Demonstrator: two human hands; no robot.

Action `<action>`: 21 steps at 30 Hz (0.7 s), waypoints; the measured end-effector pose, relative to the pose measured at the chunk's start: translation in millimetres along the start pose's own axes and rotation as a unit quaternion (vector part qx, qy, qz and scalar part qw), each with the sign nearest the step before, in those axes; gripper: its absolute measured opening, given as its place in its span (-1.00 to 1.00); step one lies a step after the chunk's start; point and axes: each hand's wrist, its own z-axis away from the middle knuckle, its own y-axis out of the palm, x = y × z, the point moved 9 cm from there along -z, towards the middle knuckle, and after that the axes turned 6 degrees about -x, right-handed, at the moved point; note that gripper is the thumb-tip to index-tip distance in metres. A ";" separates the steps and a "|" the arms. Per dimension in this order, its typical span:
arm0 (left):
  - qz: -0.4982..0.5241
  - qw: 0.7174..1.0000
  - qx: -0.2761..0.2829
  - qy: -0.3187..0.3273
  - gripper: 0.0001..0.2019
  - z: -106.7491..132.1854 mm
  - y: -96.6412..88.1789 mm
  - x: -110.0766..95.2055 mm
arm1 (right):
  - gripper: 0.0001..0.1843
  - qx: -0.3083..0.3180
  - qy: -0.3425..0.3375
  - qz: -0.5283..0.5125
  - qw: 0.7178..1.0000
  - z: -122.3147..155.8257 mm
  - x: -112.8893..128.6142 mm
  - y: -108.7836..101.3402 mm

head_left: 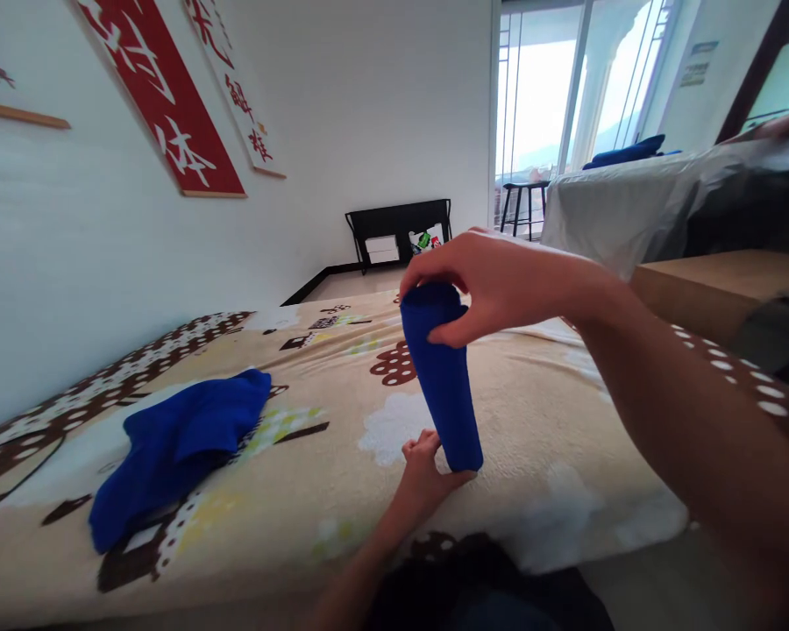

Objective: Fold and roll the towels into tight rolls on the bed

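A rolled blue towel [444,386] stands nearly upright on the patterned blanket, leaning a little with its top to the left. My right hand [464,280] is closed around its upper end, thumb on the near side and fingers over the far rim. Down at the lower end, my left hand [427,473] grips the roll from the left, its thumb under the near bottom edge; some of its fingers are hidden behind the towel. A second blue towel [184,438] lies loose and crumpled on the blanket to the left.
The beige blanket [342,508] with brown dotted edges covers the bed. Beyond it stand a low black rack [398,215] holding boxes and a black stool [524,188]. At right, blue cloth [624,153] lies on a plastic-covered surface [621,206]; another person's arm [779,125] shows there.
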 end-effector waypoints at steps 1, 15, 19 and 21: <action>-0.011 1.000 -0.001 -0.015 -0.59 0.5 4.4 1.2 | -0.63 0.027 -0.005 0.002 1.000 2.0 4.0 5.3; 0.030 0.998 0.050 0.018 -0.54 -21.2 35.2 -26.7 | -0.55 0.140 0.066 0.045 0.987 16.6 -60.5 -12.1; 0.023 0.998 0.052 0.036 -0.52 -42.1 70.3 -44.0 | -0.34 0.200 0.150 0.074 0.965 34.1 -105.8 -15.1; 0.007 0.997 0.067 0.048 -0.52 -47.7 89.3 -50.1 | -0.30 0.220 0.172 0.057 0.958 44.6 -119.7 -9.0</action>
